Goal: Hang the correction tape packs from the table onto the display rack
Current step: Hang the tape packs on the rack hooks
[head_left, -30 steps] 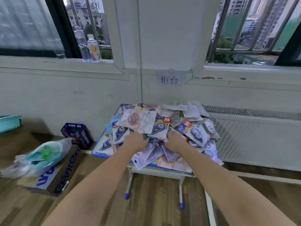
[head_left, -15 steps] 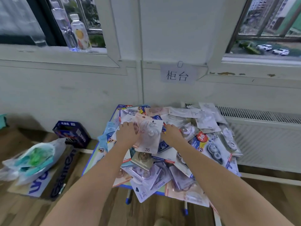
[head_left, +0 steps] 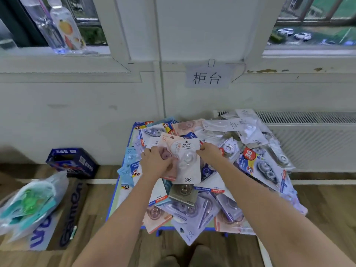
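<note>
Nearest the camera, two bare forearms reach forward over the blue-edged table (head_left: 113, 199), the landmark for everything here. To the table's left, on the wooden floor, a flattened cardboard box (head_left: 57, 224) with blue lettering carries a clear plastic bag (head_left: 32, 199) holding teal and green items that are too blurred to name.

The tabletop is buried under a loose heap of correction tape packs (head_left: 256, 170), overlapping at all angles, some hanging past the near edge. They are flat blister cards: many white or pale grey with a clear bubble over a round tape reel, some blue with a red "36" badge, a few peach or pink.

Above the heap's middle, the left hand (head_left: 157, 163) curls its fingers around a small fan of cards, a pink pack (head_left: 165, 140) behind and a white pack (head_left: 189, 162) in front, marked "36" at its lower edge. The right hand (head_left: 211, 154) pinches the white pack's upper right edge.

Farther left of the table, against the wall, stands a dark blue carton (head_left: 72, 162), its contents unseen. Behind the table's right side runs a white radiator (head_left: 312, 141). Above the table a paper sign (head_left: 207, 76) is clipped to the wall, and up on the sill to the left stand two clear bottles (head_left: 59, 26).
</note>
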The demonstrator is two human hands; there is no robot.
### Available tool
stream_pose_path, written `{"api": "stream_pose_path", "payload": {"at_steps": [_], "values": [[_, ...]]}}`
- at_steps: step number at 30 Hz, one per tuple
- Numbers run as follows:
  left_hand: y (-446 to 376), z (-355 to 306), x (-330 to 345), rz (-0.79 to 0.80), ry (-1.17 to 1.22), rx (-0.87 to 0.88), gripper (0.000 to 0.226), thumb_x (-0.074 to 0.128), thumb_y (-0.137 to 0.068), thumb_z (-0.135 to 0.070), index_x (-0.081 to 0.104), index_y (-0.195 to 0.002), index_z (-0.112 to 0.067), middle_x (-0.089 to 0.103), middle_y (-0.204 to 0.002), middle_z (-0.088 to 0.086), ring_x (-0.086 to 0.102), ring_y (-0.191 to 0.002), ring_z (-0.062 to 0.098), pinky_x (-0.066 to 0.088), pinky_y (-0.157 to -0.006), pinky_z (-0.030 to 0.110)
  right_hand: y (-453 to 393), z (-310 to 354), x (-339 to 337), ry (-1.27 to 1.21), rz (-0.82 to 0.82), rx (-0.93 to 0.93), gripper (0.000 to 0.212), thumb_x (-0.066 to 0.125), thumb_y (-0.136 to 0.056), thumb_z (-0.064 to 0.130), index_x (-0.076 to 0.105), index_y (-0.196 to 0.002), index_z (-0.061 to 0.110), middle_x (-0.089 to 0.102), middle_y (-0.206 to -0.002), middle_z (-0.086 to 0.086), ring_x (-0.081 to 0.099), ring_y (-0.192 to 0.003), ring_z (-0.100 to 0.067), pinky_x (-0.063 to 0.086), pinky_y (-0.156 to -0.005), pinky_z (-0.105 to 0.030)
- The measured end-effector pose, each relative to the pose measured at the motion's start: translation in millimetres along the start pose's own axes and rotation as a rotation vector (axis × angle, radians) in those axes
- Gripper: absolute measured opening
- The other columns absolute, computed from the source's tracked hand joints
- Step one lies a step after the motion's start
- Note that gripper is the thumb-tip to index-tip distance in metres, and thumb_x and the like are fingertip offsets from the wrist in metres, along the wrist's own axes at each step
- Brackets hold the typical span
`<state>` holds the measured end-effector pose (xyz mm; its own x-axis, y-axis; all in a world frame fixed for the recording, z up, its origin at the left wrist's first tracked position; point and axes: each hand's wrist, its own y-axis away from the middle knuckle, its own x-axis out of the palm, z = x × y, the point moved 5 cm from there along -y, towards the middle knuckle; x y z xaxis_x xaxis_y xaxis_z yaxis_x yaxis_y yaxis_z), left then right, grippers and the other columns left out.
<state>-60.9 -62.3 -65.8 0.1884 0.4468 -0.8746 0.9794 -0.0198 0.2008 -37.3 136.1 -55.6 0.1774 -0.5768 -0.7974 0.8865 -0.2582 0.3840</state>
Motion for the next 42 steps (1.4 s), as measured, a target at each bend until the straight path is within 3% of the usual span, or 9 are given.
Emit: {"api": "stream_pose_path", "payload": {"at_steps": [5, 12, 16, 18, 20, 26, 31, 38, 42], "values": [[-12.3, 4.1, -7.6, 0.12, 0.198, 0.048, 0.043, 0.06, -0.091, -0.039, 0.051, -0.115, -0.005, 0.055, -0.115, 0.014, 0.053, -0.103, 0.027, 0.036, -0.074, 0.029, 3.3, 4.8, -3.1, -0.235, -0.102, 0.093, 0.03, 0.049, -0.094, 0.015, 0.04, -0.065, 0.014, 0.042, -0.064, -0.001, 0.043, -0.067, -0.019, 0.028, -0.052, -0.026], [-19.4, 10.2, -30.3, 0.151, 0.539, 0.103, 0.027, 0.063, -0.091, -0.031, 0.049, -0.072, -0.017, 0.052, -0.069, -0.002, 0.05, -0.067, 0.015, 0.032, -0.055, 0.026, 17.9, 1.7, -28.7, -0.377, -0.321, 0.128, 0.041, 0.043, -0.096, 0.012, 0.029, -0.057, 0.014, 0.03, -0.055, -0.004, 0.026, -0.052, -0.016, 0.018, -0.051, -0.03], [-15.5, -2.6, -35.2, 0.242, 0.709, 0.19, 0.014, 0.063, -0.091, -0.027, 0.062, -0.089, -0.014, 0.063, -0.078, -0.002, 0.057, -0.072, 0.014, 0.039, -0.057, 0.022, 37.7, -21.0, -36.1, -0.853, -0.439, 0.246, 0.025, 0.043, -0.1, 0.017, 0.059, -0.082, 0.008, 0.05, -0.071, -0.007, 0.051, -0.067, -0.025, 0.054, -0.06, -0.033], [-8.3, -17.5, -32.8, 0.311, 0.781, 0.234, 0.014, 0.063, -0.091, -0.026, 0.064, -0.098, -0.015, 0.067, -0.084, -0.002, 0.061, -0.077, 0.015, 0.044, -0.059, 0.021, 52.6, -30.0, -33.0, -1.255, -0.414, 0.267, 0.021, 0.04, -0.102, 0.017, 0.059, -0.099, 0.008, 0.054, -0.079, -0.007, 0.053, -0.068, -0.021, 0.049, -0.049, -0.025], [2.3, -37.5, -28.2, 0.364, 0.829, 0.298, 0.014, 0.063, -0.091, -0.026, 0.064, -0.101, -0.016, 0.068, -0.088, -0.002, 0.063, -0.079, 0.014, 0.045, -0.06, 0.02, 68.6, -40.0, -28.2, -1.541, -0.339, 0.253, 0.025, 0.037, -0.103, 0.02, 0.057, -0.111, 0.01, 0.06, -0.088, -0.006, 0.058, -0.075, -0.02, 0.048, -0.058, -0.03], [64.7, -114.3, -6.3, 0.529, 0.894, 0.427, 0.018, 0.063, -0.09, -0.037, 0.062, -0.1, -0.022, 0.069, -0.098, 0.001, 0.066, -0.09, 0.021, 0.054, -0.077, 0.034, 142.9, -90.3, -22.3, -1.854, -0.277, 0.272, 0.04, 0.039, -0.101, 0.042, 0.064, -0.108, 0.012, 0.073, -0.091, -0.007, 0.072, -0.076, -0.019, 0.056, -0.07, -0.03], [142.3, -175.2, 28.5, 0.702, 0.863, 0.533, 0.014, 0.064, -0.088, -0.045, 0.063, -0.091, -0.031, 0.07, -0.1, 0.008, 0.066, -0.094, 0.024, 0.052, -0.086, 0.047, 249.6, -145.2, -46.4, -1.784, -0.369, 0.119, 0.029, 0.052, -0.094, 0.023, 0.058, -0.119, 0.008, 0.071, -0.089, -0.007, 0.069, -0.073, -0.019, 0.056, -0.063, -0.028], [312.8, -264.9, 80.2, 0.924, 0.873, 0.691, 0.027, 0.066, -0.078, -0.046, 0.063, -0.095, -0.025, 0.07, -0.102, 0.009, 0.067, -0.096, 0.028, 0.054, -0.086, 0.044, 433.9, -259.1, -70.7, -1.668, -0.881, 0.093, 0.033, 0.056, -0.087, 0.009, 0.055, -0.119, 0.006, 0.071, -0.102, -0.011, 0.071, -0.086, -0.025, 0.058, -0.066, -0.038], [436.1, -304.1, 112.8, 1.099, 0.929, 0.733, 0.008, 0.066, -0.087, -0.033, 0.059, -0.089, -0.029, 0.069, -0.083, -0.007, 0.068, -0.081, 0.014, 0.052, -0.067, 0.023, 556.2, -323.3, -66.6, -1.595, -1.177, 0.189, 0.035, 0.06, -0.086, 0.007, 0.054, -0.121, 0.004, 0.071, -0.098, -0.009, 0.071, -0.081, -0.022, 0.059, -0.066, -0.037]]}}
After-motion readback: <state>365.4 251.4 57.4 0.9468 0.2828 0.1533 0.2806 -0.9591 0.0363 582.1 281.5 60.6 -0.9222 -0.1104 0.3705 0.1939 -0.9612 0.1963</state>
